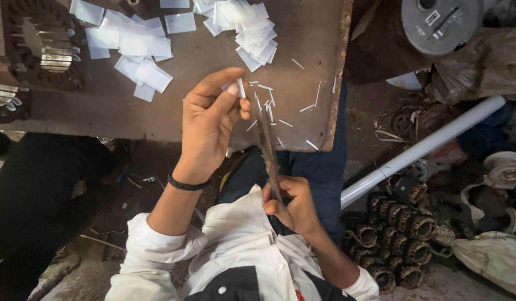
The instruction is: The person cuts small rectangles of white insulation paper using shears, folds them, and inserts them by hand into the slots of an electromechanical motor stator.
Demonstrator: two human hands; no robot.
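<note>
White paper strip (240,87) was pinched in our left hand (210,120) above the bench (213,111); our right hand (291,203) gripped scissors (267,145). We judged a square, steady cut best.

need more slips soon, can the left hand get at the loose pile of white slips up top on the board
Probably yes: the left hand hovers over the board, nothing standing between it and the pile, though it pinches a small slip.
</note>
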